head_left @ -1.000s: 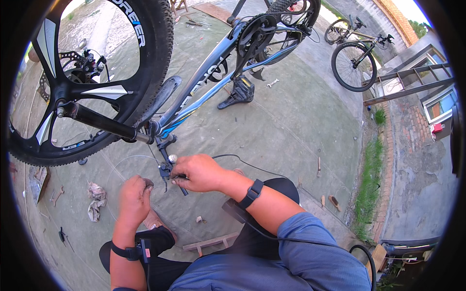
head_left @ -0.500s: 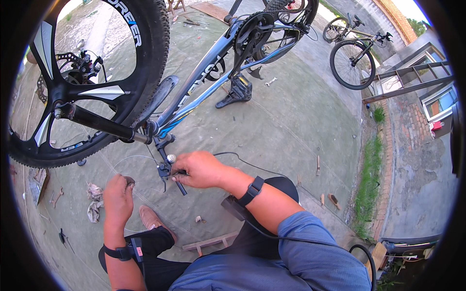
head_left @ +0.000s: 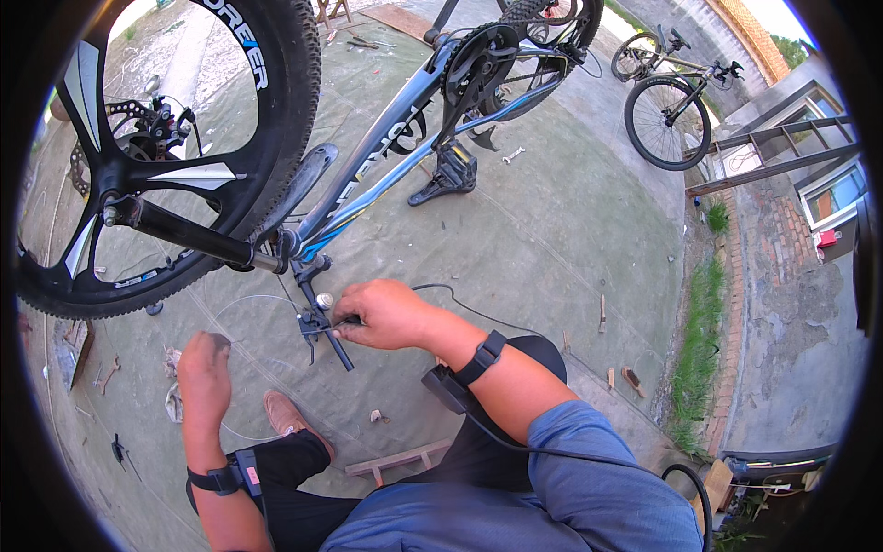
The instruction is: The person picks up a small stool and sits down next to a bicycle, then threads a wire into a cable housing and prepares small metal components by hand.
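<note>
An upside-down bicycle point(head_left: 368, 138) stands in front of me, its handlebar point(head_left: 340, 352) near the ground with a brake lever point(head_left: 311, 342) and a round silver bell point(head_left: 324, 301) on it. My right hand point(head_left: 386, 315) is closed beside the lever, fingertips pinching a cable; a black cable housing point(head_left: 451, 293) runs out behind it to the right. At the left, my left hand point(head_left: 204, 373) is closed, apart from the handlebar. A thin bare wire point(head_left: 248, 298) arcs between that hand and the lever area, and more of it loops below. The fingers hide the wire's ends.
The front wheel point(head_left: 276, 175) fills the upper left. On the green ground lie a wrench point(head_left: 513, 155), a brush point(head_left: 633, 381), a rag point(head_left: 174, 403) and another wrench point(head_left: 109, 373). A low wooden stool point(head_left: 405, 460) is near my legs. A second bicycle point(head_left: 670, 120) and a ladder point(head_left: 782, 156) stand at right.
My left hand has moved left and turned, and the wire's loop has shifted with it. My right hand has moved slightly right, showing more wire beside the lever.
</note>
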The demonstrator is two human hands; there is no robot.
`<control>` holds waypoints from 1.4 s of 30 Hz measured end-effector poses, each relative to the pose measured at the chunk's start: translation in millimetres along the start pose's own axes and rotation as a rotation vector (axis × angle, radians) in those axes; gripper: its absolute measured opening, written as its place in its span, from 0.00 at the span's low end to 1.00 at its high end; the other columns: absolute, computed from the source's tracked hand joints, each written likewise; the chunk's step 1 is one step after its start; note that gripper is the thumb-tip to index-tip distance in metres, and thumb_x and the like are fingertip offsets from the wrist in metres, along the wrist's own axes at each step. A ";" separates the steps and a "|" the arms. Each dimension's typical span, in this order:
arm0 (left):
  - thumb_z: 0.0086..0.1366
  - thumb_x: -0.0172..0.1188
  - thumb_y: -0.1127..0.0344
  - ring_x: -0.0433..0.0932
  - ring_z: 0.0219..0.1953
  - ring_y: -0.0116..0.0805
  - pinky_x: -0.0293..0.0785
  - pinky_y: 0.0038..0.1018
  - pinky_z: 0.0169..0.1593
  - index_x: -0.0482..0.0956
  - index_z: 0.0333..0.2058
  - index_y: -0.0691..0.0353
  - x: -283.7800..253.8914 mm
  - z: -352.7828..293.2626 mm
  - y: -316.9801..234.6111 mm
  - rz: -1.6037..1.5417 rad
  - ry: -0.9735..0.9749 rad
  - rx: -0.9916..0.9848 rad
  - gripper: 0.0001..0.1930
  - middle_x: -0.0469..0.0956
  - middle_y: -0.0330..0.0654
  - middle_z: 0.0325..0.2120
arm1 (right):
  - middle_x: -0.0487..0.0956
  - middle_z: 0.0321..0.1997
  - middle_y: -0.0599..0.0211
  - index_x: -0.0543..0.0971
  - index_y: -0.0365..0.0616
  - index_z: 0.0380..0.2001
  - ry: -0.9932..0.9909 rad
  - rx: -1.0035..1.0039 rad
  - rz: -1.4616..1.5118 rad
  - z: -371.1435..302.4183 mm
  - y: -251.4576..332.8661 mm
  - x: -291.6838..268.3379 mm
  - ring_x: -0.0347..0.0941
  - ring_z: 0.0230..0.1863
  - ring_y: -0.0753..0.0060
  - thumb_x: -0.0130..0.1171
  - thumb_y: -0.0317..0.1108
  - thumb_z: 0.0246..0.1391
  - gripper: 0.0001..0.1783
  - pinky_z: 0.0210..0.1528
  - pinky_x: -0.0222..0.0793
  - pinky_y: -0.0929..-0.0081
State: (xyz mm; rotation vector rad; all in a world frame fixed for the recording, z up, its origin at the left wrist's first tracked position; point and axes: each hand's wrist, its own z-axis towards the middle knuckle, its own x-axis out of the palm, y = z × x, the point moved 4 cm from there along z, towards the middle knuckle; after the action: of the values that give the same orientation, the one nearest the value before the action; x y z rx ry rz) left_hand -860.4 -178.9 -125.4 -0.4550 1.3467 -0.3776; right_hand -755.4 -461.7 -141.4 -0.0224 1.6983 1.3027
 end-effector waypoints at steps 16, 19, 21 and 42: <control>0.64 0.56 0.76 0.77 0.34 0.54 0.72 0.37 0.40 0.75 0.34 0.67 -23.4 -9.1 50.7 0.067 -0.131 -0.236 0.01 0.76 0.53 0.31 | 0.82 0.34 0.62 0.85 0.49 0.32 -0.012 0.017 0.024 0.3 -11.9 -12.2 0.79 0.37 0.53 0.68 0.42 0.50 0.11 0.38 0.74 0.60; 0.65 0.56 0.75 0.77 0.34 0.54 0.72 0.37 0.40 0.75 0.35 0.67 -24.5 -9.5 62.7 0.092 -0.157 -0.246 0.02 0.76 0.54 0.31 | 0.83 0.34 0.62 0.85 0.47 0.32 -0.034 0.019 0.020 -2.5 -14.0 -19.6 0.80 0.35 0.54 0.69 0.39 0.51 0.09 0.38 0.75 0.62; 0.65 0.56 0.75 0.77 0.35 0.54 0.72 0.37 0.39 0.75 0.35 0.67 -26.4 -10.0 64.1 0.125 -0.151 -0.239 0.02 0.76 0.54 0.31 | 0.83 0.34 0.62 0.85 0.47 0.32 -0.049 0.026 0.013 -4.3 -17.8 -23.6 0.80 0.35 0.54 0.69 0.39 0.51 0.09 0.38 0.75 0.63; 0.64 0.56 0.66 0.79 0.41 0.56 0.73 0.46 0.43 0.79 0.35 0.63 -65.0 -30.6 103.9 0.355 -0.115 -0.464 0.08 0.81 0.53 0.36 | 0.78 0.30 0.71 0.82 0.36 0.35 -0.104 0.221 0.036 -18.3 -29.2 -50.8 0.71 0.31 0.80 0.66 0.25 0.55 0.05 0.34 0.67 0.78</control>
State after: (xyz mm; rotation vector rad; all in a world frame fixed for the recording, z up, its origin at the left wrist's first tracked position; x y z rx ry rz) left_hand -902.5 -59.8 -129.6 -0.5963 1.3688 0.2585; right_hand -724.7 -513.4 -128.9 0.2032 1.7502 1.1161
